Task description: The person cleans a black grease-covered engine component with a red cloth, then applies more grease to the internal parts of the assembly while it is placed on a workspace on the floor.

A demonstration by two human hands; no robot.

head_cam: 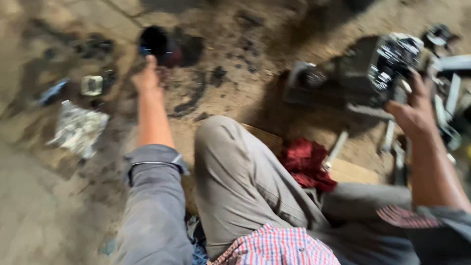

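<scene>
Engine assembly [387, 68], grey and black metal, on the dirt floor [245, 98] at upper right: judged heavy, rigid and probably oily, best taken by its solid casing rather than the thin brackets beside it; the right hand [414, 110] rests on its near edge, though blur hides whether the grip is clenched. Left hand [146, 76] reaches to a dark round object [154, 41] at top centre, touching or just short of it, fingers hidden. Motion blur obscures all small parts.
</scene>
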